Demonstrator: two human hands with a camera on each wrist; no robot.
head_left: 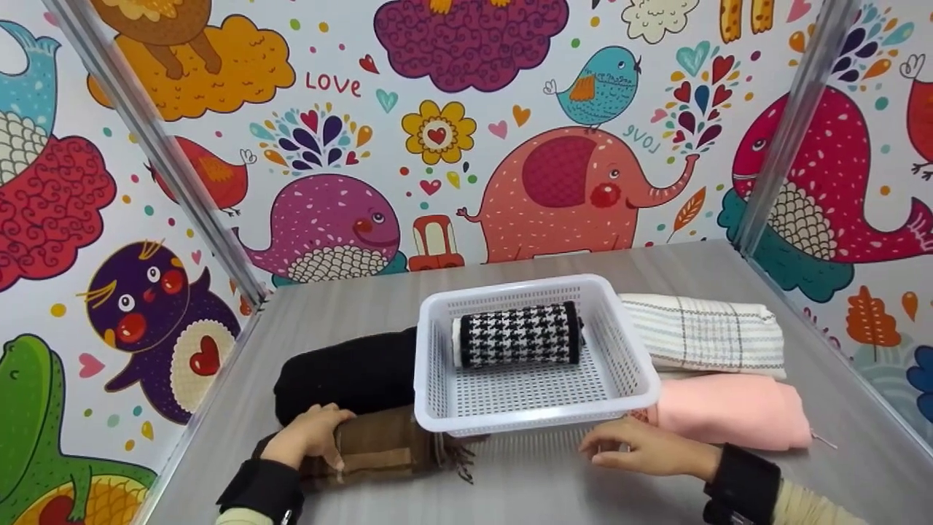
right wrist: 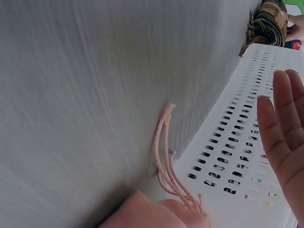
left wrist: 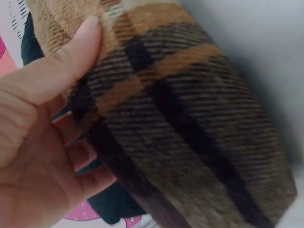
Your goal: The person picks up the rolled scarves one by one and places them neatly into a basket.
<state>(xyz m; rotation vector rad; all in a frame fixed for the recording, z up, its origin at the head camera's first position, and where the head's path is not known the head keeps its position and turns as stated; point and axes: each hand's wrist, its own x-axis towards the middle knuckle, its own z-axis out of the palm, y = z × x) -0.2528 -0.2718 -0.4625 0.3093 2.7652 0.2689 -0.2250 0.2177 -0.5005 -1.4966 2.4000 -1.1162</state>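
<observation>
A rolled brown plaid scarf (head_left: pixel 375 441) with a fringed end lies left of the white plastic basket (head_left: pixel 539 419). My left hand (head_left: pixel 313 437) grips its outer end, the thumb on the near side and the fingers behind, as the left wrist view shows on the plaid cloth (left wrist: pixel 166 118). Inside the basket lies a black-and-white houndstooth roll (head_left: pixel 521 335). My right hand (head_left: pixel 652 448) hovers by the basket's near right corner with its fingers extended and nothing in them. In the right wrist view that hand (right wrist: pixel 289 128) is beside the perforated basket wall (right wrist: pixel 223 142).
A black rolled cloth (head_left: pixel 342 368) lies behind the brown scarf. Right of the basket are a white checked roll (head_left: pixel 707 332) and a pink roll (head_left: pixel 729 412) with pink fringe (right wrist: pixel 164 142). Cartoon-printed walls (head_left: pixel 437 65) enclose the grey table (head_left: pixel 525 496).
</observation>
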